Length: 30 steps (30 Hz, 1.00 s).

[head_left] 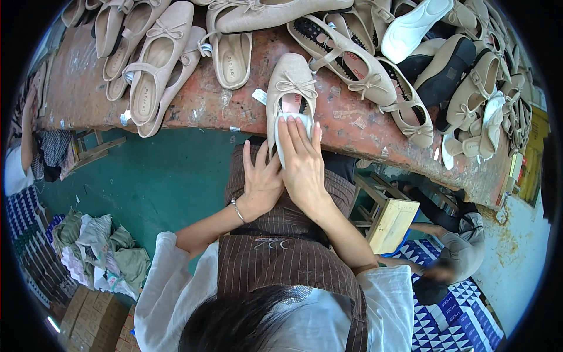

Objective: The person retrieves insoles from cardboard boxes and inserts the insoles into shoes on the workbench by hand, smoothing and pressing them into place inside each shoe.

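Observation:
A beige Mary Jane shoe (291,70) with a bow stands at the table's front edge, toe pointing away from me. My right hand (305,167) lies over its opening, fingers stretched along a white insole (278,144) that is partly inside the shoe. The right thumb is hidden under the hand. At the heel, my left hand (262,182) holds the shoe's left side, with some fingers raised and apart. Red print shows on the shoe's inner sole ahead of my fingertips.
The worn reddish table (205,111) carries several more beige shoes (157,64) on the left and a pile on the right. White insoles (416,29) lie among those. A person (460,252) is low at the right near a wooden stool (393,226). Cloths (105,246) lie on the left.

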Motion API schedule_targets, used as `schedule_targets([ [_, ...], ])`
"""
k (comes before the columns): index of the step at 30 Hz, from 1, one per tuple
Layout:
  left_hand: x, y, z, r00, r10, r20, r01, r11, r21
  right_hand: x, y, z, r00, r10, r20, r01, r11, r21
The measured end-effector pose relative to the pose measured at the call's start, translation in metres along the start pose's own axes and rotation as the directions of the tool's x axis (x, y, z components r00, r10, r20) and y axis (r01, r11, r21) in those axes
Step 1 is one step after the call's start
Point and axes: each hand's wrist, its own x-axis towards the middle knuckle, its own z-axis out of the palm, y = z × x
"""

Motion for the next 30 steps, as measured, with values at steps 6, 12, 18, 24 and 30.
schedule_targets([
  [6, 0.018, 0.025, -0.011, 0.991, -0.131, 0.039, 0.126, 0.986, 0.111, 0.059, 0.005, -0.021, 0.995, -0.097, -0.022, 0.093, 0.989, -0.118],
  [12, 0.033, 0.017, -0.008, 0.963, -0.22, 0.155, 0.22, 0.975, 0.016, 0.049, 0.005, -0.017, 0.997, 0.057, -0.049, -0.07, 0.948, -0.31],
  [18, 0.035, 0.01, -0.01, 0.964, -0.19, 0.189, 0.207, 0.976, -0.074, 0.053, 0.003, -0.008, 0.998, 0.065, -0.022, -0.069, 0.971, -0.228],
  [24, 0.036, 0.011, -0.008, 0.941, -0.214, 0.263, 0.243, 0.966, -0.084, 0.056, 0.001, -0.005, 0.992, 0.106, -0.073, -0.122, 0.957, -0.262],
  [30, 0.033, 0.012, -0.003, 0.875, -0.393, 0.282, 0.448, 0.879, -0.162, 0.055, -0.009, -0.013, 0.992, 0.049, -0.113, -0.092, 0.908, -0.409],
])
